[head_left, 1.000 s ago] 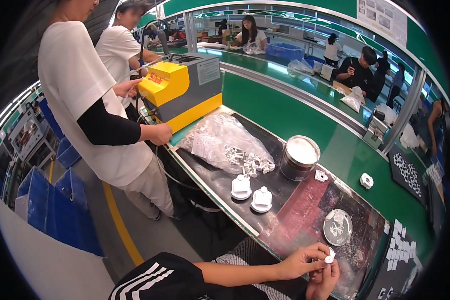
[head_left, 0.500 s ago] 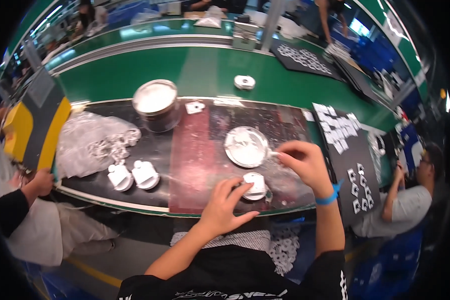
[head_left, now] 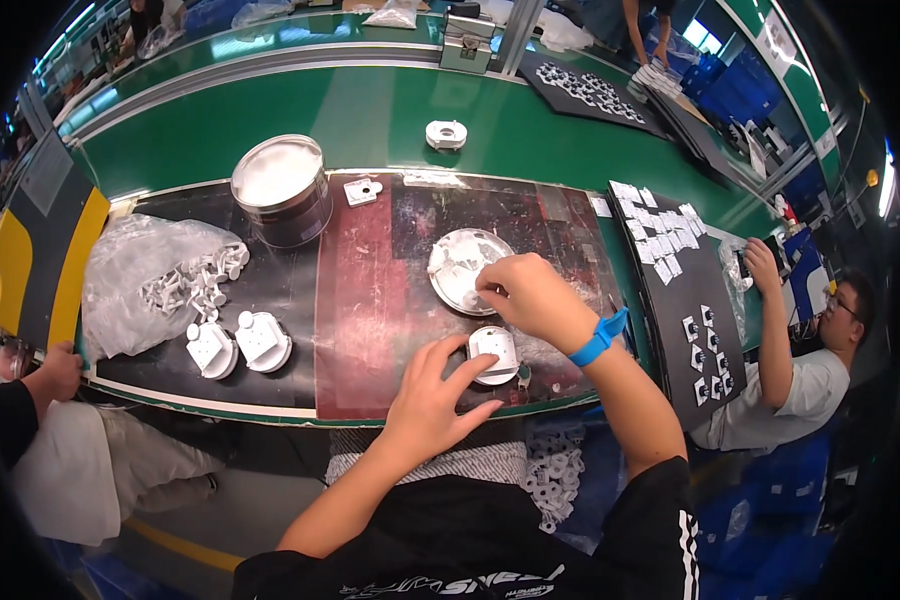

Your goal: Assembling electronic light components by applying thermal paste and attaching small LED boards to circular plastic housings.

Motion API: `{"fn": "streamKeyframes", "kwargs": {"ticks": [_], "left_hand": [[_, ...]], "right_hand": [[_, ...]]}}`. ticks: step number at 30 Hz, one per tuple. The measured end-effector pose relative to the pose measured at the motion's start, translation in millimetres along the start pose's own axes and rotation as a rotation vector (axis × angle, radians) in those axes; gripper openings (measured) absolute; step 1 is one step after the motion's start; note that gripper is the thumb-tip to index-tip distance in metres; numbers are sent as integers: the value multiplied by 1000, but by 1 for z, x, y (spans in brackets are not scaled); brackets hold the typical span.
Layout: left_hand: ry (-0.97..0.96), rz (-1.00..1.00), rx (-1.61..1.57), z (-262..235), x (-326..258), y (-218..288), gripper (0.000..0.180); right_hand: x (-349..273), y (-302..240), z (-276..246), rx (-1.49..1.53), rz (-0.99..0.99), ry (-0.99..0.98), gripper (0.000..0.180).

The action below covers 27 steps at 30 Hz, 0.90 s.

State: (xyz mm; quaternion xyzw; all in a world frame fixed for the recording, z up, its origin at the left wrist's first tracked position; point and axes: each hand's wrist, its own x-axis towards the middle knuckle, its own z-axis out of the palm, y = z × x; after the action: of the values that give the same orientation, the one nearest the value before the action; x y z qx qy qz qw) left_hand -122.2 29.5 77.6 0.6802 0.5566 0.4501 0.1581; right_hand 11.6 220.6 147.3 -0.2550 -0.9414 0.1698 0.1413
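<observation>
My right hand [head_left: 532,297] is closed in a pinch on a small white plastic piece [head_left: 471,298], mostly hidden by the fingers, at the lower right part of a round shallow dish [head_left: 448,262] smeared with white paste. Just in front of the dish lies a round white plastic housing [head_left: 498,345] with a raised flat top. My left hand [head_left: 435,398] has its fingers spread; the index fingertip rests on the housing and the thumb points past its near side. Two similar white housings, each with a small knob, a left one [head_left: 211,350] and a right one [head_left: 264,341], stand farther left.
A metal tin [head_left: 288,215] of white paste stands behind left, beside a clear bag [head_left: 120,290] spilling small white plugs [head_left: 205,285]. One white ring part [head_left: 446,134] sits on the green bench. Black boards [head_left: 675,300] with small parts lie right. Co-workers sit at both sides.
My right hand has moved left from beside the dish to over it, carrying the small white piece. The left hand stays at the housing. The person at right has raised a hand.
</observation>
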Motion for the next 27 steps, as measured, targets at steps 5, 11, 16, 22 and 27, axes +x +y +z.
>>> {"fn": "streamKeyframes", "kwargs": {"ticks": [5, 11, 16, 22, 27], "left_hand": [[4, 2, -7, 0, 1, -1, 56], [4, -3, -2, 0, 2, -2, 55], [-1, 7, 4, -1, 2, 0, 54], [-6, 10, 4, 0, 0, -1, 53], [-9, 9, 22, -2, 2, 2, 53]], "right_hand": [[9, -4, 6, 7, -14, -18, 11], [14, -10, 11, 10, -35, -29, 12], [11, -11, 17, 107, -6, 52, 11], [11, -5, 18, 256, 193, 42, 13], [17, -7, 15, 188, 158, 41, 16]]}}
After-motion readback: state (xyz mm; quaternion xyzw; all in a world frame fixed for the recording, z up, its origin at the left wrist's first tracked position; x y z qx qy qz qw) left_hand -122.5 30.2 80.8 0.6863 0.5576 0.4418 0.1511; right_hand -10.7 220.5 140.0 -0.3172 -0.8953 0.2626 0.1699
